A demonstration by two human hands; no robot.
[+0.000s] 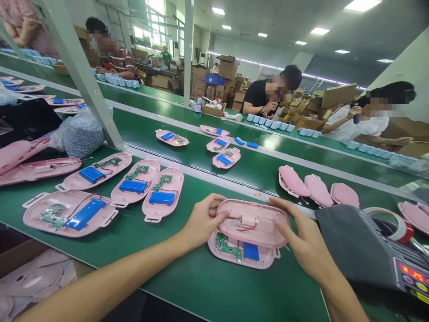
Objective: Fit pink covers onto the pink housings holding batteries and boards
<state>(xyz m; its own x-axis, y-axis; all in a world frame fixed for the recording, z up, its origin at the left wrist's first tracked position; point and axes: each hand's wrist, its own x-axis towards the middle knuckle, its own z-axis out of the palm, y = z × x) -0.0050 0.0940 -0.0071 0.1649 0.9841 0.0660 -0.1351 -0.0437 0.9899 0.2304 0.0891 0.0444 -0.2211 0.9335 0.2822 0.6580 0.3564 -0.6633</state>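
Note:
Between my hands is a pink plastic shell half [246, 214], its inner side facing me with red wires and a small pale pad inside. My left hand [205, 220] grips its left end, thumb on the inner face. The right end is in my right hand [298, 228], thumb inside the rim and fingers behind. Just below and partly covered by it, another pink shell half [264, 261] lies on the green bench. This lower one carries a green circuit board [228, 246] and a blue battery pack [251, 251].
Left of me lie several pink shells [147, 210] with boards and blue batteries. At right sits a dark machine [355, 246] with a red display and a tape roll [392, 223]. More shells rest on the green conveyor [197, 156]. Co-workers [268, 91] sit across it.

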